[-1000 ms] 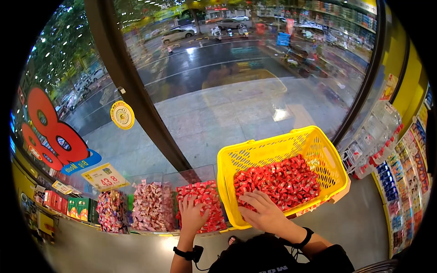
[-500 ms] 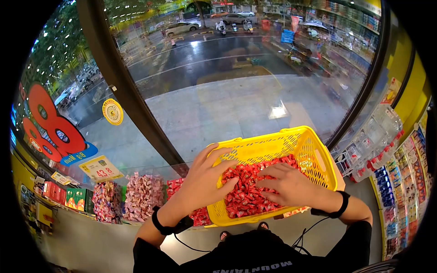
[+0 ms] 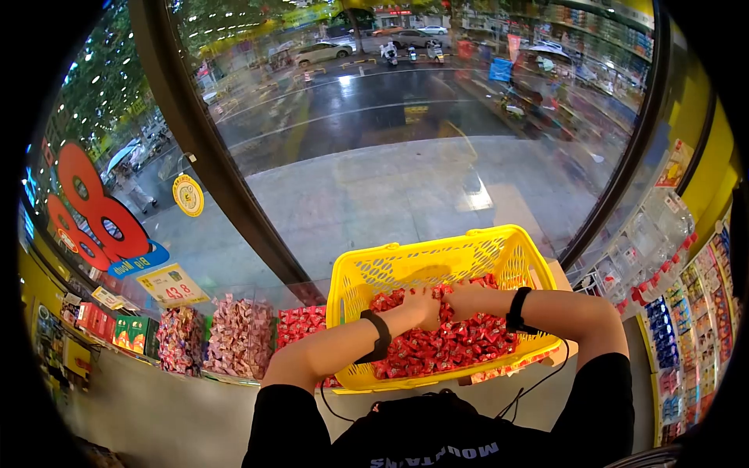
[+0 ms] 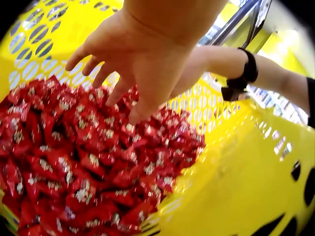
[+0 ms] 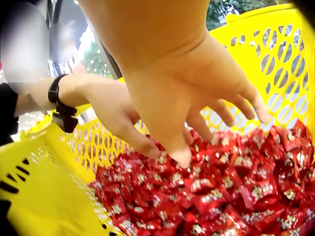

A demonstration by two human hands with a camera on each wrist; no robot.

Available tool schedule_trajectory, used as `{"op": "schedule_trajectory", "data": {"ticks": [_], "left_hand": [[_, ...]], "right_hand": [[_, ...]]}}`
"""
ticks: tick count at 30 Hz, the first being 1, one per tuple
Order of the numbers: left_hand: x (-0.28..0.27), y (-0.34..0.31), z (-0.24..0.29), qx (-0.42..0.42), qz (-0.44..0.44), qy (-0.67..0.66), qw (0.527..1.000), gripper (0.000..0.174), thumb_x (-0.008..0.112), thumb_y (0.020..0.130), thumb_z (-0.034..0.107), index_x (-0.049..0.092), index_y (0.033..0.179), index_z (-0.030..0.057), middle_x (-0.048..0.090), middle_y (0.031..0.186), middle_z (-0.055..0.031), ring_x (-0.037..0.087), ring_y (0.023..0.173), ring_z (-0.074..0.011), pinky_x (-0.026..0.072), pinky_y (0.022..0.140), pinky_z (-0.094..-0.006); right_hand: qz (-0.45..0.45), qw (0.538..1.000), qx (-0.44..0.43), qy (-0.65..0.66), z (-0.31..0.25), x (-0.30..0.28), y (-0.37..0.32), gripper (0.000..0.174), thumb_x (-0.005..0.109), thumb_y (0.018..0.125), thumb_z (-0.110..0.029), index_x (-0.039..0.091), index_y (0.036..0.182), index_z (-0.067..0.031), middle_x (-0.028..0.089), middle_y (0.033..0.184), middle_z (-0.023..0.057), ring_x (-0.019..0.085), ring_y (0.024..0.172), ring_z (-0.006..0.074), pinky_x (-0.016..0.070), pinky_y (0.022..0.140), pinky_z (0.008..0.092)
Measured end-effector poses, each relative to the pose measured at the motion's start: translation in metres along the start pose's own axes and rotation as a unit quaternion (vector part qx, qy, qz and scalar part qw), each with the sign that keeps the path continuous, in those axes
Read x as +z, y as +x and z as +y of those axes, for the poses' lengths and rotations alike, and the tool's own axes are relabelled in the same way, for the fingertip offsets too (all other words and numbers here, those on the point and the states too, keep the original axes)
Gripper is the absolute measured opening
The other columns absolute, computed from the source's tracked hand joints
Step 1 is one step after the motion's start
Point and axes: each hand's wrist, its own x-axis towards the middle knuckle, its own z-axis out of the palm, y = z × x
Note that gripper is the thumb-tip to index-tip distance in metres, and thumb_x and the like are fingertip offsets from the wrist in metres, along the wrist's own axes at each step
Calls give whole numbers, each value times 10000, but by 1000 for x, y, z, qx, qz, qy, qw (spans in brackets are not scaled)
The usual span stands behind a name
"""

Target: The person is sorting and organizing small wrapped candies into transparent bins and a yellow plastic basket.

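Two hands, the left hand (image 4: 140, 64) and the right hand (image 5: 174, 93), are down in the basket (image 4: 236, 182) on my screen. Half a second ago, I saw the left by the basket's edge; now it is close beside the right, over the red sweets (image 3: 445, 343) heaped inside. All the fingers I see are spread and hold nothing.

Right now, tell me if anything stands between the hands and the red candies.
Nothing visible does. The left hand and right hand are inside the basket, right at the candies; the basket stands around them, not in between.
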Motion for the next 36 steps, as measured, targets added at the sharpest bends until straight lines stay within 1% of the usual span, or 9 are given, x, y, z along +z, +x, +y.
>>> {"op": "schedule_trajectory", "data": {"ticks": [2,6,13,16,19,22,25,29,36], "left_hand": [[31,17,0,21,-18,-40,999,473,694,930,334,709,1330,84,236,1703,-239,201,1563,-462,275,1189,-709],[68,23,6,52,10,-19,998,480,704,934,310,682,1371,111,309,1655,-240,238,1541,-457,252,1188,-722],[67,35,-1,69,14,70,995,466,762,913,340,721,1309,98,461,1539,-210,355,1464,-432,295,1161,-698],[70,38,-4,58,29,39,997,447,784,899,347,742,1270,100,529,1474,-192,408,1427,-412,310,1157,-679],[48,26,-3,56,28,7,998,439,815,862,400,773,1198,121,609,1375,-147,475,1366,-377,331,1151,-629],[20,5,-4,67,36,3,997,458,858,786,503,822,1081,154,707,1210,-94,567,1262,-344,361,1128,-556],[6,-2,-5,81,44,9,996,494,904,712,586,837,952,160,771,991,-77,680,1099,-333,414,1070,-543],[-11,-24,-7,65,70,-34,995,493,873,746,624,829,892,156,776,1024,-98,703,1073,-340,468,1007,-526],[-43,-103,-32,116,189,-101,970,385,805,855,521,820,919,142,739,1143,-88,632,1214,-326,441,1079,-524]], "right_hand": [[7,1000,-4,-1,2,22,19,472,766,894,-368,694,1301,-139,434,1522,206,451,1366,494,515,967,629],[-85,995,3,-60,-2,47,43,583,791,908,-451,658,1394,-157,299,1611,228,329,1448,504,463,1063,685],[-7,998,-42,-56,7,58,46,457,816,892,-450,762,1155,-81,376,1576,213,353,1426,489,444,1059,695],[25,994,-83,-65,7,46,36,481,822,880,-480,768,1134,-76,594,1391,177,568,1259,412,531,973,598],[-90,993,-61,-38,-3,-2,9,533,835,841,-539,781,1119,-87,741,1094,125,711,989,353,588,819,510],[-38,994,-76,-68,-7,-6,-4,524,856,810,-557,794,1041,-91,744,920,84,712,827,326,553,665,507],[-68,993,-76,-59,-6,-3,0,529,866,784,-566,802,1049,-112,750,971,90,721,898,317,568,713,499],[-59,990,-99,-83,-17,-30,-22,510,869,739,-546,822,1048,-142,768,1002,112,739,936,327,584,767,487],[246,959,-140,5,-46,-63,-95,392,889,753,-404,801,1018,-130,729,1100,84,695,1075,306,544,941,475]]}}
